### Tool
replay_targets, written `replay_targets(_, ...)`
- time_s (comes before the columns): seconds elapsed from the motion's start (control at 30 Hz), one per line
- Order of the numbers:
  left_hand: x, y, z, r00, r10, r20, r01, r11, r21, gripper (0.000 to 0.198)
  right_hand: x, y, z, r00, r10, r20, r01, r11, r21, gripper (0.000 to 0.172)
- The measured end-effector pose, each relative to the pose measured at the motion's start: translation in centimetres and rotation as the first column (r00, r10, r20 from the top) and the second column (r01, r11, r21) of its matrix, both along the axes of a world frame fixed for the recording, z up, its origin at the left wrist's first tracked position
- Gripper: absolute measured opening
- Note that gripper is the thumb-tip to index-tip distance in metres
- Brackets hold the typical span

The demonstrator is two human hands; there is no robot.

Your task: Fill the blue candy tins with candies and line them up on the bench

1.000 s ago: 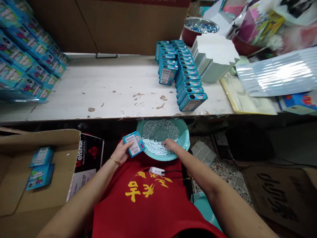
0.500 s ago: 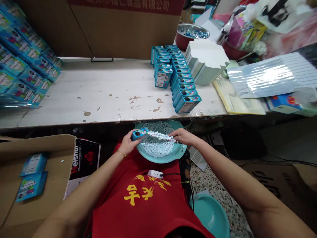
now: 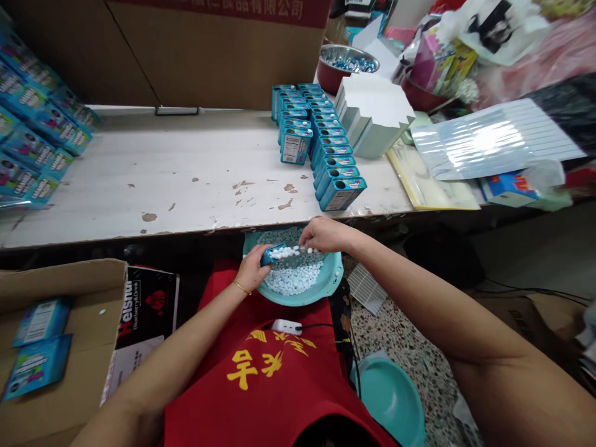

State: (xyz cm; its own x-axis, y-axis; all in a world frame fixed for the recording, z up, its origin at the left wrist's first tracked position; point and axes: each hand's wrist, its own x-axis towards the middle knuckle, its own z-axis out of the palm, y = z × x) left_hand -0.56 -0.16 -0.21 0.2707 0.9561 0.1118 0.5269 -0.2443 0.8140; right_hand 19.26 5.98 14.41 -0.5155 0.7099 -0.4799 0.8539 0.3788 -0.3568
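Observation:
My left hand (image 3: 252, 269) grips a blue tin (image 3: 266, 255) low over a teal plastic basin (image 3: 326, 282), and most of the tin is hidden by my fingers. A thin row of white mints (image 3: 286, 252) runs from the tin's end to my right hand (image 3: 326, 234), which pinches its far end above the basin. I cannot tell if a narrow holder lies under the row. Loose pale mints (image 3: 292, 278) fill the basin. Several upright blue tins (image 3: 333, 155) stand in rows on the chipped white table (image 3: 177, 174), beyond my hands.
A cardboard box (image 3: 60, 310) with loose blue cartons (image 3: 37, 366) sits at my left. Shrink-wrapped cartons (image 3: 32, 136) lie at the table's left. A white card stack (image 3: 372, 108), a steel bowl (image 3: 347, 62) and plastic film (image 3: 488, 139) crowd the right. A second teal basin (image 3: 391, 400) sits on the floor.
The tin has turned from label-up to end-on against the mint row. My right hand has moved toward the tin and the basin's far rim. The whole scene has shifted left in view.

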Motion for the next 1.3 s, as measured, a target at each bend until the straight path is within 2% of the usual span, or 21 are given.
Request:
replay_targets(0.17,0.3,-0.1,0.0,1.0,0.019,0.006,-0.019,1.0,-0.023,0.045,-0.2,-0.4,1.3,0.999,0.034,0.027,-0.035,0.999,0.022,0.023)
replay_targets(0.27,-0.4,-0.2,0.0,0.997,0.063,0.041,-0.062,0.998,-0.019,0.043,2.4,-1.1,0.3,0.999,0.017,-0.049,-0.018,1.0,-0.011,0.027)
replay_targets(0.33,-1.3,-0.4,0.0,0.99,0.109,0.087,-0.108,0.994,-0.02,0.041,4.6,-1.6,-1.9,0.992,-0.036,-0.119,0.028,0.998,-0.062,0.03)
replay_targets(0.43,-2.7,-0.9,0.2,0.974,0.156,0.163,-0.154,0.988,-0.028,0.039,6.1,-2.0,-7.3,0.986,-0.136,-0.098,0.127,0.987,-0.098,0.033)
replay_targets(0.53,-3.5,-1.3,0.4,0.965,0.175,0.197,-0.169,0.985,-0.047,0.038,4.2,-2.4,-13.3,0.974,-0.202,0.102,0.195,0.978,0.07,0.033)
replay_targets(0.6,-3.7,-1.5,0.4,0.959,0.202,0.197,-0.193,0.979,-0.066,0.038,1.8,-2.9,-16.4,0.961,-0.21,0.182,0.187,0.973,0.137,0.035)
replay_targets(0.67,-3.8,-1.7,0.4,0.954,0.228,0.196,-0.216,0.973,-0.082,0.04,-0.3,-3.8,-18.4,0.968,-0.167,0.185,0.15,0.983,0.105,0.035)
replay_targets(0.73,-3.9,-1.8,0.3,0.947,0.249,0.204,-0.236,0.968,-0.089,0.042,-1.4,-4.6,-19.4,0.982,-0.101,0.161,0.092,0.994,0.06,0.035)
replay_targets(0.87,-3.8,-1.7,0.1,0.93,0.283,0.234,-0.265,0.959,-0.104,0.045,-0.7,-5.3,-20.2,0.995,-0.024,0.095,0.025,1.0,-0.015,0.033)
replay_targets(1.03,-3.7,-1.5,-0.1,0.926,0.281,0.252,-0.26,0.959,-0.113,0.048,2.1,-5.2,-19.9,0.998,-0.063,0.007,0.063,0.995,-0.076,0.034)
replay_targets(1.13,-3.7,-1.4,-0.2,0.926,0.274,0.259,-0.256,0.961,-0.099,0.048,3.7,-5.0,-17.9,0.993,-0.107,-0.055,0.103,0.992,-0.079,0.034)
replay_targets(1.3,-2.8,-1.2,-0.7,0.946,0.222,0.236,-0.215,0.975,-0.053,0.042,5.7,-4.5,-11.7,0.908,-0.228,-0.351,0.194,0.973,-0.128,0.03)
